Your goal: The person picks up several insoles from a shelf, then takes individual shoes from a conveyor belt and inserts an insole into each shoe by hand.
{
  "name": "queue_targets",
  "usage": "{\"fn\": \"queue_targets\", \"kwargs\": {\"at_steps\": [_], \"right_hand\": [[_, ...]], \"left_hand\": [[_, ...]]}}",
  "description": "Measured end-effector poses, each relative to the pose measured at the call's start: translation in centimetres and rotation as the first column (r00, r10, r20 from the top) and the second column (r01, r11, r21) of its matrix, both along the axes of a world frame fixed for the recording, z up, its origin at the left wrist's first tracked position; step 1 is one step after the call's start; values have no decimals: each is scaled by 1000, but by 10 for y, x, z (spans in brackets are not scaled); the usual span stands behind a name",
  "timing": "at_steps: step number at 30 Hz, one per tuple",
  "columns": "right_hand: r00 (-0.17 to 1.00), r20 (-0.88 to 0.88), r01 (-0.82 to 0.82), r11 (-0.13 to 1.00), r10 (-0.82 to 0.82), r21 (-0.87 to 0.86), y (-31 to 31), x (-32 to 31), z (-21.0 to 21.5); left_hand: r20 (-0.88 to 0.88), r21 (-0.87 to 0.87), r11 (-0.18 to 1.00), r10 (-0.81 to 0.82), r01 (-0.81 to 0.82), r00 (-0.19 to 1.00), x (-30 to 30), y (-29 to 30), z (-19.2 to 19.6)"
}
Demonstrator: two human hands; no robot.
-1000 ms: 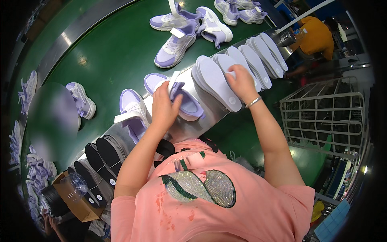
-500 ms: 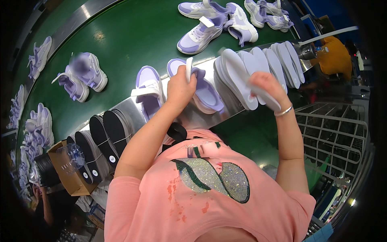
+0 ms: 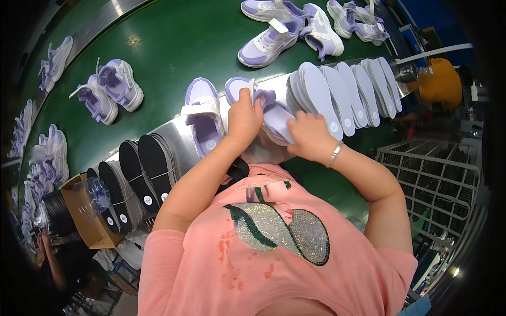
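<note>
My left hand (image 3: 245,120) grips the raised tongue and strap of a lilac and white sneaker (image 3: 236,86) on the metal ledge (image 3: 256,150). In my right hand (image 3: 312,136) is the heel end of a pale insole (image 3: 278,119), whose front part lies inside that sneaker's opening; its tip is hidden there. Just to the left stands the matching sneaker (image 3: 200,90), strap opened, with an insole in it. Right of the hands, a row of pale grey insoles (image 3: 319,92) leans in overlapping stacks, close to my right fingers.
Beyond the ledge, a green belt (image 3: 168,47) carries several lilac sneakers (image 3: 269,43). At left are banded black insoles (image 3: 138,168) and a cardboard box (image 3: 95,229) with clear plastic. A wire rack (image 3: 429,179) stands at right. Another person's hand (image 3: 45,242) shows at lower left.
My right hand has moved left from the insole stacks to the sneaker, bringing the insole into its opening. The left hand keeps its hold on the sneaker.
</note>
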State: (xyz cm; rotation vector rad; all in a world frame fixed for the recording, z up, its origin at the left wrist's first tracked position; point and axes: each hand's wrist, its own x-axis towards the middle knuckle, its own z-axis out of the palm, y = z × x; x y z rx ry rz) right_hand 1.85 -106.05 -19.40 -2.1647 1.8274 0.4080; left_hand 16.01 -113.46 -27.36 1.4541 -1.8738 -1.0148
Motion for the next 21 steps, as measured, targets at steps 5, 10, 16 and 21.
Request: {"fn": "queue_targets", "kwargs": {"at_steps": [5,10,16,21], "right_hand": [[996,46,-76,995,79,-62,1,-1,7],[978,73,-189,979,195,-79,-22,9,-49],[993,85,-95,988,84,124,-44,16,-56],[993,-45,-77,906,105,417,-64,23,-58]], "left_hand": [[6,8,1000,-15,15,1000,0,1,5],[-34,-59,997,-45,43,998,-1,2,3],[-132,1,1000,-5,5,991,6,2,-3],[-124,41,999,-27,32,992,5,-2,-4]]}}
